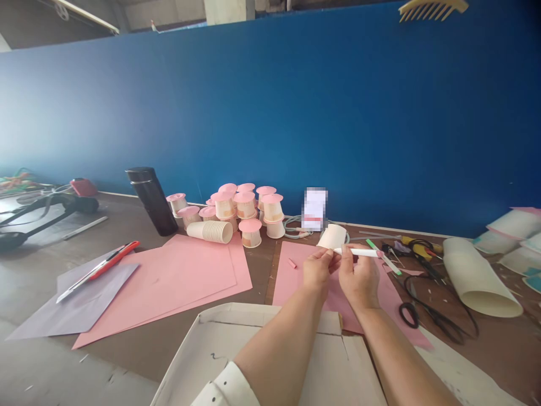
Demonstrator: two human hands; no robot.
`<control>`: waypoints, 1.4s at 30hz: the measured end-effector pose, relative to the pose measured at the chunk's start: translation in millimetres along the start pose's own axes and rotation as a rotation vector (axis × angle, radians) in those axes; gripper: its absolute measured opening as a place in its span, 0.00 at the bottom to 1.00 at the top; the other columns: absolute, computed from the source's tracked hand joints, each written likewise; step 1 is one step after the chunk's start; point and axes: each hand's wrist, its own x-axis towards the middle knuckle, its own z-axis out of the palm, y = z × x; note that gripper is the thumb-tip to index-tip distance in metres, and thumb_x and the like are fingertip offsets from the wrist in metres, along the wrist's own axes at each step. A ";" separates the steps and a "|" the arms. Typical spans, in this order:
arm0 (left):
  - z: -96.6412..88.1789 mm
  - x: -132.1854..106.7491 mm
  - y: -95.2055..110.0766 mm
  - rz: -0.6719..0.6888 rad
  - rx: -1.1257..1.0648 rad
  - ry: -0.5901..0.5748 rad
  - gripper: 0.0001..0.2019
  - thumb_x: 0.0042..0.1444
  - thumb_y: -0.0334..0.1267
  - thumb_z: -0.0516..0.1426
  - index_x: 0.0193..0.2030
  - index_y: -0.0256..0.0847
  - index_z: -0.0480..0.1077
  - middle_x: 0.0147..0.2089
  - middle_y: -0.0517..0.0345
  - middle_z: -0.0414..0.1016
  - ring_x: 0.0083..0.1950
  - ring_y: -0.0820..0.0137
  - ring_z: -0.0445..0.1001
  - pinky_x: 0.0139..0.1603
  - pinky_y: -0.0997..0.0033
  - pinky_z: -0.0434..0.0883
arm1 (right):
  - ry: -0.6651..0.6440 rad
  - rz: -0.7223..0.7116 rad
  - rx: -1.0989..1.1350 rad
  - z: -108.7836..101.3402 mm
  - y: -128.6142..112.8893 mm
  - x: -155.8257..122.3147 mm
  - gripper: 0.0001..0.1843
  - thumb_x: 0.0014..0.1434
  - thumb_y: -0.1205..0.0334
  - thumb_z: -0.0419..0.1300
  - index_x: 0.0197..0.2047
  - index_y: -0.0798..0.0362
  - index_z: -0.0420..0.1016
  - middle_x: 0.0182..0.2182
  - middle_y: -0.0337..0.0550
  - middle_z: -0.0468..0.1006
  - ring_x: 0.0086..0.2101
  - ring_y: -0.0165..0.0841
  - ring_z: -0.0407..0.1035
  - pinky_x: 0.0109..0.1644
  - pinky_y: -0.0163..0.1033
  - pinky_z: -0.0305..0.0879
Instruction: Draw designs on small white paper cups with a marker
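Note:
My right hand [359, 279] is closed around a white marker [364, 252] with a pink end, held almost level and pointing left. Close beside it, my left hand [316, 270] has its fingers pinched together near the marker's left end. What those fingers grip is hidden. Just behind both hands, a white paper cup [333, 235] rests mouth down, slightly tilted; I cannot tell whether the left fingers touch it. Beneath the hands lies a pink sheet [291, 285], with a small pink marker cap [292, 263] on it left of my left hand.
Cups with pink discs [245, 204] stand clustered behind a nested cup stack [209, 232]. Left are a black flask [153, 201], pink sheets [169, 282] and a box cutter [99, 270]. A phone [314, 208] leans on the blue wall. Right lie black-handled scissors [409, 314], cables and a cup stack [482, 279].

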 end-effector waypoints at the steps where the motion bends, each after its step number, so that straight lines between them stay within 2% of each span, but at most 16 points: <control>1: 0.0 0.0 0.3 -0.003 0.005 0.008 0.08 0.44 0.39 0.63 0.28 0.36 0.74 0.27 0.56 0.73 0.32 0.72 0.72 0.47 0.67 0.68 | -0.015 -0.003 0.006 0.3 -0.2 0.1 0.14 0.61 0.54 0.49 0.35 0.55 0.70 0.30 0.49 0.75 0.32 0.37 0.68 0.38 0.40 0.61; 5: 1.0 -1.2 4.6 -0.021 -0.074 0.015 0.06 0.47 0.36 0.62 0.30 0.34 0.74 0.29 0.54 0.73 0.33 0.73 0.73 0.44 0.70 0.69 | 0.020 0.022 0.041 -0.9 -2.6 0.7 0.14 0.61 0.54 0.49 0.36 0.55 0.70 0.32 0.49 0.75 0.34 0.36 0.68 0.38 0.40 0.62; 9: 1.2 -1.6 8.8 -0.050 -0.179 0.124 0.04 0.48 0.32 0.60 0.31 0.33 0.72 0.29 0.54 0.73 0.33 0.75 0.73 0.41 0.74 0.70 | 0.085 0.044 0.096 -5.0 -4.7 1.4 0.14 0.62 0.55 0.50 0.39 0.56 0.69 0.35 0.49 0.75 0.37 0.35 0.69 0.40 0.40 0.63; 11: 0.7 -1.6 9.2 -0.062 -0.187 0.140 0.04 0.48 0.32 0.60 0.32 0.33 0.72 0.30 0.53 0.74 0.34 0.74 0.74 0.41 0.74 0.70 | 0.104 0.061 0.109 -6.6 -5.2 1.9 0.14 0.61 0.55 0.50 0.39 0.56 0.69 0.36 0.50 0.75 0.38 0.36 0.69 0.41 0.40 0.63; 21: -1.7 -10.7 11.0 -0.041 -0.155 0.066 0.08 0.47 0.34 0.63 0.33 0.31 0.73 0.32 0.50 0.75 0.35 0.72 0.74 0.43 0.71 0.71 | 0.139 0.135 0.211 -3.3 -16.3 1.3 0.14 0.60 0.56 0.52 0.43 0.56 0.69 0.38 0.51 0.74 0.38 0.36 0.70 0.40 0.41 0.65; 30: -0.4 -14.3 14.2 -0.053 -0.126 0.089 0.08 0.46 0.34 0.62 0.32 0.30 0.73 0.30 0.49 0.74 0.34 0.71 0.74 0.43 0.69 0.70 | 0.128 0.142 0.230 -2.4 -15.8 -0.4 0.16 0.60 0.55 0.52 0.45 0.57 0.69 0.40 0.53 0.73 0.39 0.37 0.70 0.41 0.43 0.66; 39: 2.5 -11.6 13.5 -0.058 -0.109 0.084 0.09 0.45 0.35 0.63 0.31 0.30 0.73 0.30 0.50 0.73 0.34 0.71 0.73 0.45 0.67 0.69 | 0.099 0.146 0.257 -5.9 -12.9 -0.5 0.17 0.60 0.53 0.51 0.46 0.57 0.69 0.39 0.52 0.73 0.32 0.34 0.70 0.38 0.42 0.67; 42: 3.5 -11.3 13.4 -0.057 -0.110 0.077 0.09 0.44 0.35 0.64 0.31 0.31 0.72 0.30 0.50 0.73 0.34 0.71 0.73 0.46 0.66 0.68 | 0.102 0.133 0.239 -5.8 -13.1 -0.7 0.17 0.60 0.53 0.51 0.45 0.57 0.69 0.39 0.52 0.73 0.33 0.34 0.69 0.38 0.42 0.67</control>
